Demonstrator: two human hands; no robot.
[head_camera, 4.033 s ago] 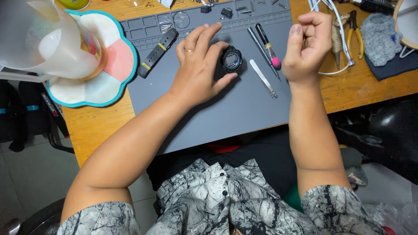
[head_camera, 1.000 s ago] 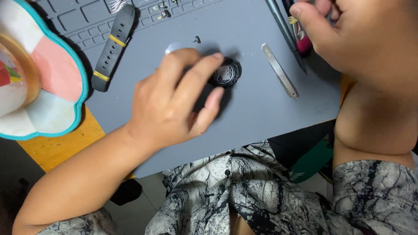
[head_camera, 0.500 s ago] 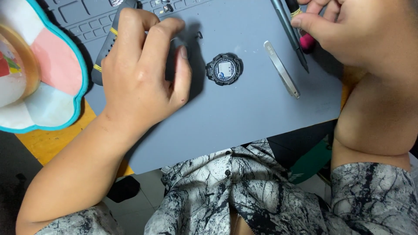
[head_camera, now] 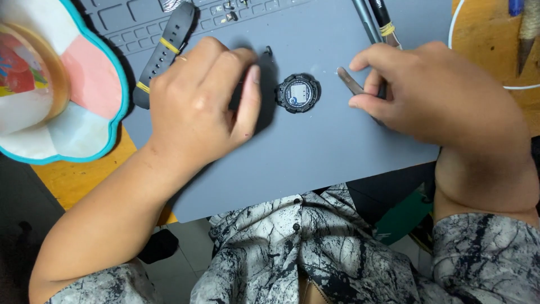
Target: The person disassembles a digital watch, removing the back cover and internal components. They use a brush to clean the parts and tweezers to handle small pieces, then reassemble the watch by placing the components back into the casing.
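Observation:
A round black digital watch case [head_camera: 298, 93] without its strap lies face up on a grey work mat [head_camera: 315, 152]. My left hand [head_camera: 199, 101] rests palm down on the mat just left of the case, fingers extended and holding nothing. My right hand [head_camera: 439, 104] is to the right of the case. Its thumb and forefinger pinch a thin flat metal tool [head_camera: 350, 80] that lies on the mat with its tip pointing towards the case. A small black part [head_camera: 269, 50] sits above my left fingertips.
A black watch strap with yellow bands [head_camera: 164, 52] lies on the mat's tray section at upper left. A flower-shaped coaster [head_camera: 93, 107] carrying a cup [head_camera: 28, 73] sits on the wooden table at left. Long dark tools [head_camera: 374, 22] lie at the top.
My left hand has come off the watch case and settled to its left. My right hand has dropped from the pink-handled tool onto the flat metal tool.

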